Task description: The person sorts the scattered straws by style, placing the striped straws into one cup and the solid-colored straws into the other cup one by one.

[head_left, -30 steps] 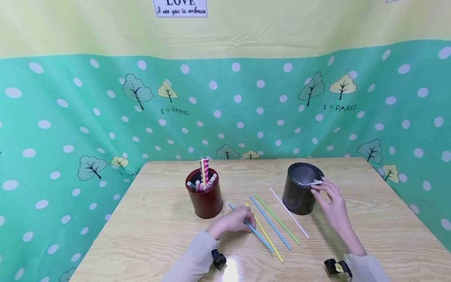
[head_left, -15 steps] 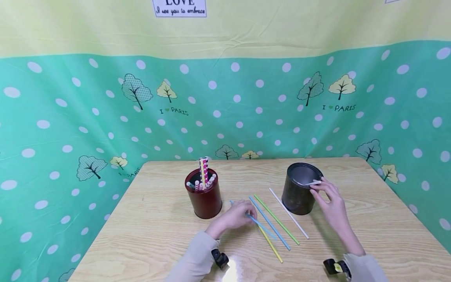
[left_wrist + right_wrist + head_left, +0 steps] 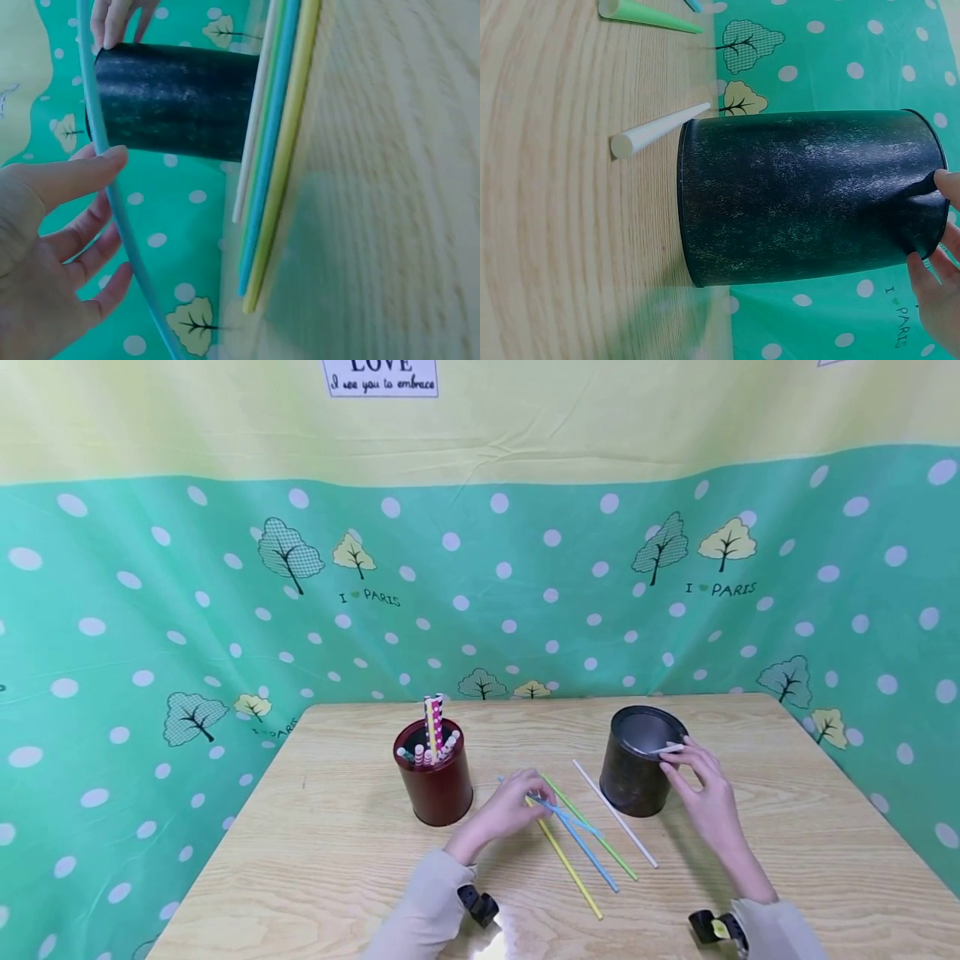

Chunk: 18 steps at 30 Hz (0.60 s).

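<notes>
l hand has thumb + fingers clamped on blue straw, held abv other straws on tbl; prob carry step, next calls for tilting it upright over blk tin; r hand pinches tin's rim

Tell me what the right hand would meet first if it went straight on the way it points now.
Most likely the black cylindrical metal-looking can: the right hand is at its rim and points toward it, leaving hardly any free run. Exactly where the fingers make contact is hard to judge.
</notes>
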{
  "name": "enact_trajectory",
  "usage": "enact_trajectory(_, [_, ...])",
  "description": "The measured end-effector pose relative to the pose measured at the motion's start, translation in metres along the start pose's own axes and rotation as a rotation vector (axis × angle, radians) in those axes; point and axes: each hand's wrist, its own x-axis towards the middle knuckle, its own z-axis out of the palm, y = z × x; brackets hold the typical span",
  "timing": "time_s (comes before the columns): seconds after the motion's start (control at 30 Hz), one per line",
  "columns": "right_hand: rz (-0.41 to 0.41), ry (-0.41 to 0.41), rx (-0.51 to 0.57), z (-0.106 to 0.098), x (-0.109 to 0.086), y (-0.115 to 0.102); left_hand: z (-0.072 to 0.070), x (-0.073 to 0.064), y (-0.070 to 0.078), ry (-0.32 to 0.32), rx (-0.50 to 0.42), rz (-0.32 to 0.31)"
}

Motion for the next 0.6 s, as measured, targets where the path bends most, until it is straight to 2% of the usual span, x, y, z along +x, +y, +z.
enact_trajectory(0.33, [0.021,-0.025,-0.002,-0.001,0.000,0.000,-0.007,0.014,0.017,0.093,-0.112,0.033])
enact_trajectory(0.6, [0.027,-0.025,-0.005,-0.002,0.001,-0.003,-0.011,0.023,0.027,0.146,-0.172,0.020])
